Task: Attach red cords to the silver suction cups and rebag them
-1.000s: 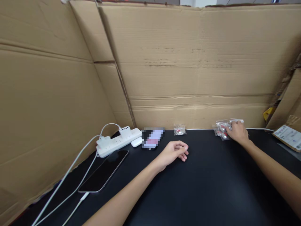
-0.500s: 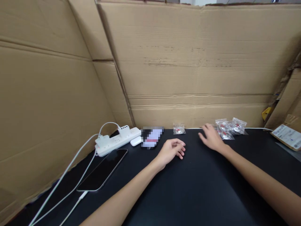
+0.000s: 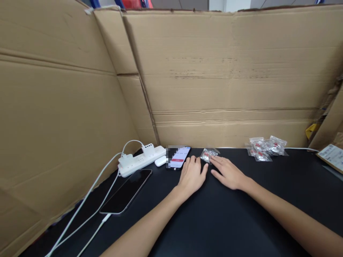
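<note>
A small clear plastic packet (image 3: 206,155) with a silvery round item and a red spot lies at the back of the black table (image 3: 219,221). The fingertips of my right hand (image 3: 228,173) rest on its right edge, with the fingers stretched out. My left hand (image 3: 192,175) lies palm down just left of the packet, its fingers apart and holding nothing. Its fingertips are close to a phone (image 3: 180,157) with a lit screen. Several similar packets (image 3: 261,156) sit in a group farther right, touching neither hand.
On the left are a white power strip (image 3: 142,160), a white case (image 3: 160,161), a dark tablet-like device (image 3: 127,192) and white cables (image 3: 88,196). Cardboard walls (image 3: 227,78) stand behind and at the left. A labelled package (image 3: 332,157) lies at the far right.
My right hand has moved left, from beside the group of packets to the single packet. My left hand has turned palm down and its fingers have spread. The view has shifted slightly.
</note>
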`<state>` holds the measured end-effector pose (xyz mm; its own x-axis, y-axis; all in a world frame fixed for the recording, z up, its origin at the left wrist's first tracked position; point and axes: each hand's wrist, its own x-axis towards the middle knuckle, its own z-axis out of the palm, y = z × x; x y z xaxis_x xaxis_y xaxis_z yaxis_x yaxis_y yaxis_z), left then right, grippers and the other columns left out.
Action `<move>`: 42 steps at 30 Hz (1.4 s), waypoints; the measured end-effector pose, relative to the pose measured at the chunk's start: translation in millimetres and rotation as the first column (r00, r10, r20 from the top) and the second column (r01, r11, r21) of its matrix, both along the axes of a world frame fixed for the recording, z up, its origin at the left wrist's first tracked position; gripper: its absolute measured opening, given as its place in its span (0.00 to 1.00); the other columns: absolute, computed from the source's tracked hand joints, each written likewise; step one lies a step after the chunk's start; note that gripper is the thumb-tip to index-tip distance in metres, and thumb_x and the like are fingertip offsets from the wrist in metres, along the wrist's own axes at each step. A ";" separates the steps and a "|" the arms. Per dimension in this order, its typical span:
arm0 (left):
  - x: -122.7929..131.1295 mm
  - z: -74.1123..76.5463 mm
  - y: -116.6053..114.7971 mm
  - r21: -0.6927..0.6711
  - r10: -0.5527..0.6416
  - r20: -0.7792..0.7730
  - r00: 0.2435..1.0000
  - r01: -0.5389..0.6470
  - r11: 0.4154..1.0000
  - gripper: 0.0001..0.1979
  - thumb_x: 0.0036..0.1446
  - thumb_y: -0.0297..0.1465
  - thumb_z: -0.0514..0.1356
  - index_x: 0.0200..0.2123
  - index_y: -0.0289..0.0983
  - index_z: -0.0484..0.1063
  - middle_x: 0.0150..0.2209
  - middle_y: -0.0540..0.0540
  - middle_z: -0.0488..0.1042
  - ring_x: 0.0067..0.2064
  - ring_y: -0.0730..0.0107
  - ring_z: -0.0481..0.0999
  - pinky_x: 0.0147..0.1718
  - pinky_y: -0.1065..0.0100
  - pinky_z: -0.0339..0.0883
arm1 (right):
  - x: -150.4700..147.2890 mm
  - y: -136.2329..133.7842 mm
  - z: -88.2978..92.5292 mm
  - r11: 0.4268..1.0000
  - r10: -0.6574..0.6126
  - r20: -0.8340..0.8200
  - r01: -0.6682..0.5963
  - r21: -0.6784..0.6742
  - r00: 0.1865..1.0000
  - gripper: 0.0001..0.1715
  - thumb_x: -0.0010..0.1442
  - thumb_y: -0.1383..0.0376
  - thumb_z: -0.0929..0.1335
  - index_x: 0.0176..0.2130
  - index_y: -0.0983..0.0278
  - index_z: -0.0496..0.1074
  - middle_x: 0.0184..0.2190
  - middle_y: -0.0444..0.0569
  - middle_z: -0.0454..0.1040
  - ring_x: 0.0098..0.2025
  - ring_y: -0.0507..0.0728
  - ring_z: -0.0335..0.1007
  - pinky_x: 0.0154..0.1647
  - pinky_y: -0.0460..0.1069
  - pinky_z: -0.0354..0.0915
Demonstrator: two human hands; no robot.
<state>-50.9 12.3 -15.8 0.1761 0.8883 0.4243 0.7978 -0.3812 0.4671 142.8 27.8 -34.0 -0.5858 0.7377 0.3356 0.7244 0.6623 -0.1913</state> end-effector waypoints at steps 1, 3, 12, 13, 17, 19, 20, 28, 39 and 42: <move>1.1 0.3 -0.7 -0.003 0.004 -0.016 1.000 -0.004 1.000 0.16 0.61 0.39 0.53 0.40 0.33 0.73 0.41 0.35 0.71 0.48 0.45 0.68 0.51 0.50 0.58 | 1.3 -17.6 2.6 0.999 0.043 -0.033 -0.043 -0.001 0.999 0.31 0.69 0.55 0.58 0.65 0.66 0.59 0.66 0.57 0.58 0.68 0.64 0.52 0.67 0.62 0.50; 3.2 1.9 -1.7 -0.035 -0.022 0.003 1.000 0.022 0.999 0.14 0.60 0.40 0.55 0.34 0.35 0.72 0.37 0.38 0.71 0.45 0.48 0.69 0.47 0.54 0.60 | 4.1 -50.5 8.6 0.994 0.106 -0.068 -0.107 -0.011 0.992 0.30 0.69 0.57 0.59 0.66 0.65 0.58 0.66 0.56 0.58 0.68 0.63 0.52 0.67 0.61 0.51; 10.2 10.5 -7.1 -0.159 -0.375 0.358 0.855 0.452 0.878 0.06 0.59 0.35 0.58 0.36 0.39 0.70 0.28 0.51 0.72 0.30 0.68 0.72 0.30 0.70 0.64 | 11.2 -70.5 15.7 0.998 -0.055 -0.370 0.046 -0.034 0.927 0.28 0.65 0.62 0.63 0.63 0.61 0.61 0.63 0.57 0.60 0.64 0.66 0.58 0.62 0.63 0.58; 10.6 10.4 -7.2 -0.171 -0.392 0.408 0.825 0.490 0.855 0.07 0.59 0.36 0.59 0.37 0.38 0.70 0.28 0.51 0.72 0.29 0.69 0.71 0.28 0.71 0.64 | 12.6 -64.9 14.4 0.997 -0.079 -0.451 0.070 -0.036 0.889 0.26 0.65 0.63 0.63 0.61 0.61 0.63 0.60 0.57 0.65 0.60 0.65 0.63 0.59 0.61 0.63; 12.7 10.1 -8.4 -0.255 -0.382 0.560 0.735 0.592 0.765 0.11 0.59 0.40 0.59 0.41 0.39 0.69 0.29 0.51 0.69 0.22 0.74 0.67 0.16 0.74 0.63 | 19.6 -48.1 10.0 0.975 -0.214 -0.692 0.108 -0.194 0.690 0.16 0.60 0.61 0.67 0.48 0.63 0.73 0.41 0.53 0.74 0.37 0.58 0.72 0.36 0.52 0.70; 14.1 10.9 -9.5 -0.260 -0.383 0.619 0.685 0.640 0.723 0.13 0.58 0.40 0.61 0.41 0.38 0.69 0.31 0.50 0.69 0.24 0.72 0.70 0.16 0.73 0.67 | 21.4 -45.2 9.7 0.947 -0.257 -0.751 0.002 -0.323 0.608 0.14 0.58 0.58 0.70 0.42 0.64 0.75 0.34 0.50 0.75 0.32 0.55 0.70 0.32 0.50 0.67; 14.8 11.5 -9.8 -0.257 -0.378 0.648 0.661 0.657 0.709 0.14 0.57 0.40 0.62 0.41 0.38 0.69 0.31 0.50 0.69 0.25 0.71 0.72 0.17 0.71 0.69 | 21.5 -45.0 10.4 0.926 -0.269 -0.773 -0.067 -0.372 0.575 0.14 0.56 0.57 0.71 0.38 0.64 0.75 0.31 0.48 0.75 0.31 0.54 0.69 0.31 0.49 0.66; 12.8 15.7 -2.5 -0.200 -0.137 0.885 0.446 0.628 0.752 0.19 0.48 0.33 0.70 0.42 0.34 0.70 0.31 0.47 0.75 0.29 0.73 0.73 0.28 0.71 0.66 | 17.7 -53.7 25.3 0.798 -0.458 -0.832 -0.266 -0.540 0.314 0.18 0.51 0.54 0.74 0.35 0.65 0.74 0.32 0.49 0.76 0.19 0.48 0.64 0.16 0.43 0.53; 13.7 20.3 -4.8 -0.181 -0.184 0.827 0.531 0.562 0.807 0.17 0.48 0.34 0.70 0.40 0.37 0.70 0.32 0.48 0.77 0.32 0.70 0.75 0.30 0.70 0.65 | 25.3 -51.8 28.3 0.642 -0.571 -0.786 -0.467 -0.608 0.238 0.14 0.52 0.62 0.73 0.40 0.65 0.74 0.41 0.56 0.79 0.17 0.48 0.68 0.10 0.41 0.46; 14.5 22.3 -6.2 -0.155 -0.223 0.830 0.511 0.596 0.788 0.16 0.49 0.34 0.69 0.40 0.36 0.71 0.35 0.47 0.77 0.36 0.68 0.76 0.37 0.68 0.68 | 23.6 -52.1 25.5 0.621 -0.573 -0.769 -0.462 -0.633 0.283 0.17 0.52 0.61 0.74 0.41 0.65 0.74 0.38 0.55 0.80 0.14 0.46 0.65 0.09 0.40 0.45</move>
<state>-36.4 6.1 6.6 0.3569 0.9040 0.2354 -0.1091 -0.2099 0.9716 166.4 -24.3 -8.5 -0.2249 0.9733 -0.0463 -0.2616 -0.1061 -0.9593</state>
